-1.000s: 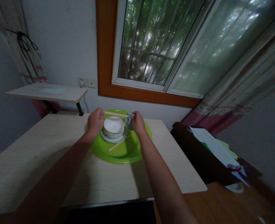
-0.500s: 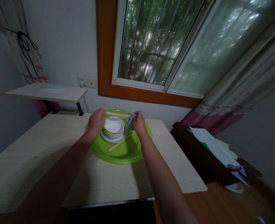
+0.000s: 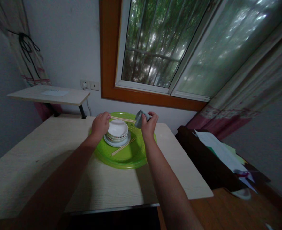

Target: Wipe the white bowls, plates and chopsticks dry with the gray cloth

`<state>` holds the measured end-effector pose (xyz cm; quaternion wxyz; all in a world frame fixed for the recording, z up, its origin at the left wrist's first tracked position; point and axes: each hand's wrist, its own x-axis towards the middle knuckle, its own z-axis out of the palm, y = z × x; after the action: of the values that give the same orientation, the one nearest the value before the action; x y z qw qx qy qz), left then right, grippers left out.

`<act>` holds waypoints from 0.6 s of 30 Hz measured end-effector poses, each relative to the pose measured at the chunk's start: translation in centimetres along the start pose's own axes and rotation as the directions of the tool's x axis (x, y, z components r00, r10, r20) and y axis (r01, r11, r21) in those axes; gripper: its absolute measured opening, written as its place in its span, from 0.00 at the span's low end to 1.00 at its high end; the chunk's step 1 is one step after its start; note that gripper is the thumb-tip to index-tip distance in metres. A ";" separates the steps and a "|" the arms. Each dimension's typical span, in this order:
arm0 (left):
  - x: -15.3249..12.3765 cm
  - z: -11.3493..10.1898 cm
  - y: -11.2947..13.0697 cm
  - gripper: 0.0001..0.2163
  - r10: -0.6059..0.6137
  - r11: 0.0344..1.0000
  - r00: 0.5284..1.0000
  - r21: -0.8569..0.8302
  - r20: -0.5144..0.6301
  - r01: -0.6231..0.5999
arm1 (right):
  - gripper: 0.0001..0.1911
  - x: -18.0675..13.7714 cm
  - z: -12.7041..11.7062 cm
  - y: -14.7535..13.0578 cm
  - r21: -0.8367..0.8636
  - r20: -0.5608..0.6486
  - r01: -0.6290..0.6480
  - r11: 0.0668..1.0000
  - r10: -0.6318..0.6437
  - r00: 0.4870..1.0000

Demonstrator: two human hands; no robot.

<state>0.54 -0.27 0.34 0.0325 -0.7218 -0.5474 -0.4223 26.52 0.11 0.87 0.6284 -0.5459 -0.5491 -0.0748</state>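
My left hand is closed on one end of a pair of chopsticks, which stretch to the right above the bowls. In my right hand is a bunched grey-blue cloth, pinched near the far tips of those chopsticks; whether it touches them I cannot tell. Under my hands stands a green basin. A stack of several white bowls sits on a pale plate in the basin. Other chopsticks lie in the basin to the front right of the plate.
The basin rests on a light wooden table. A small raised shelf stands at the table's back left. Beyond the right edge is a dark brown piece of furniture with papers on it. A window is behind.
My right hand and the cloth have moved right and slightly up, with the cloth now at the chopsticks' far tips. The left hand holds its place with the chopsticks.
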 end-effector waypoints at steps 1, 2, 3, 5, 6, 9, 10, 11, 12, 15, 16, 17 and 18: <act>0.0 0.1 0.1 0.10 0.024 1.000 0.999 -0.010 0.025 -0.024 | 0.13 0.0 -0.1 -0.3 0.021 -0.001 0.006 1.000 -0.006 1.000; -0.1 0.1 0.2 0.10 0.057 0.998 0.997 -0.025 0.052 -0.056 | 0.14 -0.1 -0.1 -0.7 0.050 0.012 0.015 0.999 -0.016 1.000; -0.1 0.2 0.3 0.10 0.097 0.995 0.992 -0.045 0.081 -0.094 | 0.15 -0.3 -0.1 -1.2 0.084 0.042 0.028 0.996 -0.032 0.999; -0.2 0.3 0.6 0.10 0.175 0.982 0.976 -0.086 0.131 -0.165 | 0.15 -0.7 -0.1 -2.1 0.162 0.148 0.068 0.984 -0.092 0.985; -0.2 0.4 0.7 0.10 0.206 0.976 0.967 -0.102 0.149 -0.192 | 0.15 -0.9 -0.1 -2.7 0.201 0.219 0.095 0.975 -0.139 0.966; -0.3 0.4 0.9 0.10 0.247 0.966 0.954 -0.119 0.169 -0.229 | 0.11 -1.6 0.0 -4.1 0.309 0.410 0.198 0.930 -0.318 0.855; -0.3 0.4 0.8 0.10 0.250 0.965 0.954 -0.120 0.166 -0.232 | 0.11 -1.8 0.1 -4.4 0.335 0.465 0.228 0.914 -0.371 0.804; -0.3 0.4 0.8 0.10 0.250 0.965 0.954 -0.122 0.163 -0.232 | 0.10 -2.0 0.1 -4.7 0.355 0.514 0.250 0.901 -0.411 0.753; -0.3 0.4 0.7 0.11 0.247 0.965 0.956 -0.126 0.159 -0.229 | 0.09 -2.1 0.1 -4.8 0.369 0.551 0.262 0.892 -0.437 0.711; -0.3 0.3 0.6 0.11 0.242 0.964 0.958 -0.148 0.153 -0.220 | 0.10 -2.2 0.2 -4.7 0.365 0.607 0.256 0.895 -0.437 0.664; -0.3 0.3 0.6 0.11 0.245 0.962 0.958 -0.158 0.150 -0.222 | 0.11 -2.2 0.3 -4.6 0.349 0.616 0.249 0.904 -0.421 0.665; -0.3 0.2 0.7 0.11 0.252 0.959 0.957 -0.168 0.146 -0.227 | 0.10 -2.3 0.3 -4.5 0.326 0.627 0.243 0.914 -0.401 0.668; -0.3 0.2 0.7 0.11 0.260 0.956 0.955 -0.177 0.145 -0.233 | 0.10 -2.3 0.4 -4.4 0.300 0.641 0.237 0.924 -0.380 0.667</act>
<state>1.24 -0.66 0.32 -0.0182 -0.8176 -0.4183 -0.3952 22.38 -2.47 1.66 0.4064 -0.3698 -0.8316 0.0806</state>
